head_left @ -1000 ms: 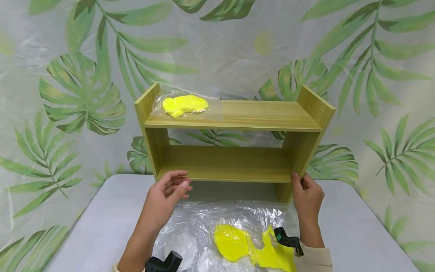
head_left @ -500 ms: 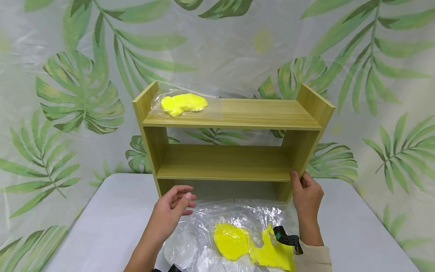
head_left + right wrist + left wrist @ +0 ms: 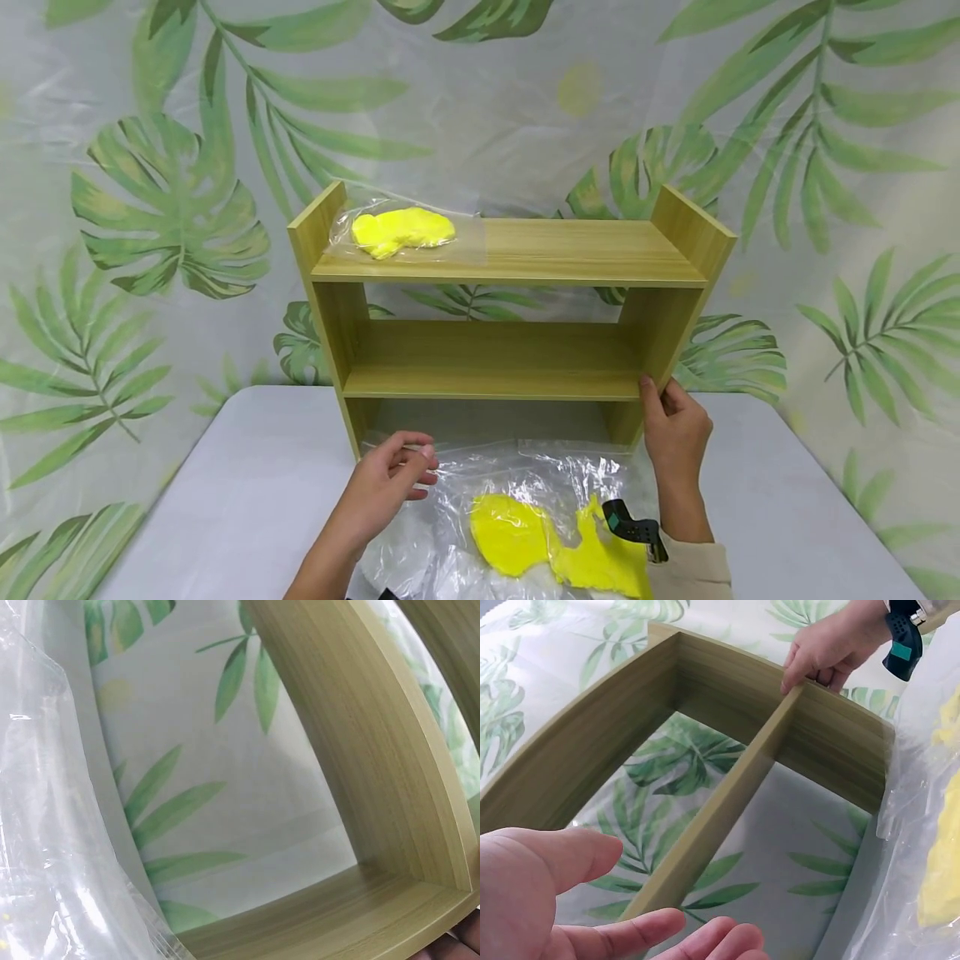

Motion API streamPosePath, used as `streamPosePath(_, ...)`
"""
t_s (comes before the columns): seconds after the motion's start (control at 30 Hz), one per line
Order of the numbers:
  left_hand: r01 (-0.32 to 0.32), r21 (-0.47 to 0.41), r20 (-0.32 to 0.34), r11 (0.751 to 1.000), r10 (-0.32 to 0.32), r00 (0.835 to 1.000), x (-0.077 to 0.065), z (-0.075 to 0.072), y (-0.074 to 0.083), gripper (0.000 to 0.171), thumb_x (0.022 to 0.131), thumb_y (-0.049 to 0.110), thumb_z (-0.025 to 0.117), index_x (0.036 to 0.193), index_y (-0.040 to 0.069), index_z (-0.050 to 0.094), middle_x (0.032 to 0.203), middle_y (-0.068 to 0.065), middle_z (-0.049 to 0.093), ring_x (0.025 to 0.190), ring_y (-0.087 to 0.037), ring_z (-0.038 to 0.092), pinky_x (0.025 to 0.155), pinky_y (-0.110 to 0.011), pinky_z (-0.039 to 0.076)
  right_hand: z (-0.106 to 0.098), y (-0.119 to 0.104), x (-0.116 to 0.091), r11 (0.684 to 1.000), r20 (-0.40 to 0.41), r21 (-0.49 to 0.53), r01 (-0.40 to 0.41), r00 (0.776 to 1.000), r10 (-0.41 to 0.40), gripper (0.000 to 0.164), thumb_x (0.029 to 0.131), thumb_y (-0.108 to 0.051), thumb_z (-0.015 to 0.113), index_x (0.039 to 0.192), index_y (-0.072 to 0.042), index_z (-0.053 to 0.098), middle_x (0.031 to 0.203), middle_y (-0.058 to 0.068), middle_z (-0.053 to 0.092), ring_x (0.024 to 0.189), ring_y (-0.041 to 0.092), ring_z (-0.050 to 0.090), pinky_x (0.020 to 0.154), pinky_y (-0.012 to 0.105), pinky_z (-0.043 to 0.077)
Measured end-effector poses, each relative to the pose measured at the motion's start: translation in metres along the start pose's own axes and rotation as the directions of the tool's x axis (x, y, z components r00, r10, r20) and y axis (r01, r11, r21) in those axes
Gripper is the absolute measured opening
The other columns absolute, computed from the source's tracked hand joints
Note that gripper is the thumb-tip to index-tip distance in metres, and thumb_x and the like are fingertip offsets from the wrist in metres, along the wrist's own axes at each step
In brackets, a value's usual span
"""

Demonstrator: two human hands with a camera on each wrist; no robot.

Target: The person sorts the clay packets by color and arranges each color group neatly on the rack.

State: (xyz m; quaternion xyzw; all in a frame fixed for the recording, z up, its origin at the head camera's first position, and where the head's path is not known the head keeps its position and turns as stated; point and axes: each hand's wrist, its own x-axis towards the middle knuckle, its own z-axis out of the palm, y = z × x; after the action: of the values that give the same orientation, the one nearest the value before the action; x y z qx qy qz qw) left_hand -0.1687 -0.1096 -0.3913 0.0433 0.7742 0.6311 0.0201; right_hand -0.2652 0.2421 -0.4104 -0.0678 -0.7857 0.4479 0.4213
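Note:
A two-tier wooden shelf unit (image 3: 570, 250) stands upright on the table, with bare shelf boards below its top board. My right hand (image 3: 677, 435) grips the edge of its right side panel, thumb on the inner face and fingers outside. In the right wrist view only fingertips (image 3: 448, 946) show, under that panel's corner. My left hand (image 3: 393, 483) hovers in front of the unit's lower left, holding nothing, fingers loosely bent. The left wrist view shows this left hand (image 3: 525, 892) apart from the shelf board (image 3: 720, 802).
A clear bag (image 3: 468, 237) with a yellow clay-like lump (image 3: 405, 231) lies on the top board's left end. More clear plastic bags (image 3: 442, 483) with yellow pieces (image 3: 510, 533) and white contents lie on the white table (image 3: 247, 467) before the unit. A leaf-patterned sheet (image 3: 495, 108) hangs behind.
My left hand has drawn down from the middle board's left end and slightly right, over the bags. My right hand keeps its grip on the side panel. The head view has shifted slightly.

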Motion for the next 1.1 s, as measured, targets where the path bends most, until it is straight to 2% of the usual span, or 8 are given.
streamPosePath(0.23, 0.044, 0.026, 0.027, 0.999, -0.045, 0.999, 0.004, 0.000, -0.016, 0.046, 0.097, 0.036, 0.058, 0.123, -0.001, 0.054, 0.097, -0.013, 0.067, 0.086, -0.028, 0.068, 0.073, -0.038, 0.057, 0.001, 0.000, 0.000, 1.000, 0.008, 0.018, -0.007, 1.000, 0.007, 0.027, 0.092, -0.027, 0.066, 0.099, -0.003, 0.075, 0.086, 0.016, 0.073, 0.067, -0.022, 0.050, 0.057, 0.003, 0.040)
streamPosePath(0.33, 0.061, 0.043, 0.062, 0.997, -0.064, 0.996, 0.007, 0.002, -0.025, 0.049, 0.096, 0.038, 0.057, 0.124, -0.002, 0.053, 0.097, -0.015, 0.067, 0.087, -0.030, 0.068, 0.074, -0.039, 0.057, 0.001, 0.000, 0.000, 1.000, 0.011, 0.019, -0.009, 1.000, 0.009, 0.027, 0.092, -0.027, 0.066, 0.099, -0.003, 0.075, 0.085, 0.016, 0.073, 0.067, -0.021, 0.050, 0.057, 0.004, 0.040)
streamPosePath(0.5, 0.056, 0.056, 0.117, 0.997, -0.062, 0.991, 0.013, 0.006, -0.037, 0.045, 0.097, 0.037, 0.057, 0.121, -0.001, 0.054, 0.097, -0.017, 0.066, 0.087, -0.031, 0.068, 0.073, -0.040, 0.057, 0.000, 0.000, 0.000, 1.000, 0.007, 0.007, -0.012, 1.000, 0.012, 0.028, 0.092, -0.028, 0.066, 0.099, -0.003, 0.075, 0.085, 0.017, 0.072, 0.066, -0.021, 0.049, 0.056, 0.003, 0.039)
streamPosePath(0.77, 0.104, 0.120, 0.143, 0.987, -0.121, 0.982, 0.013, 0.014, -0.047, 0.039, 0.095, 0.033, 0.059, 0.108, -0.005, 0.060, 0.085, -0.011, 0.068, 0.073, -0.024, 0.067, 0.063, -0.037, 0.057, 0.000, -0.001, -0.001, 1.000, 0.025, 0.013, -0.015, 1.000, 0.015, 0.031, 0.093, -0.029, 0.065, 0.104, -0.002, 0.074, 0.091, 0.016, 0.073, 0.071, -0.023, 0.050, 0.060, 0.001, 0.040)
streamPosePath(1.1, 0.109, 0.125, 0.164, 0.986, -0.129, 0.978, 0.015, 0.022, -0.059, 0.035, 0.095, 0.028, 0.058, 0.096, -0.006, 0.065, 0.080, -0.010, 0.069, 0.067, -0.022, 0.067, 0.059, -0.036, 0.057, 0.000, 0.000, -0.001, 1.000, 0.023, 0.015, -0.010, 1.000, 0.010, 0.031, 0.093, -0.029, 0.064, 0.102, -0.002, 0.074, 0.090, 0.016, 0.073, 0.070, -0.022, 0.050, 0.060, 0.002, 0.040)
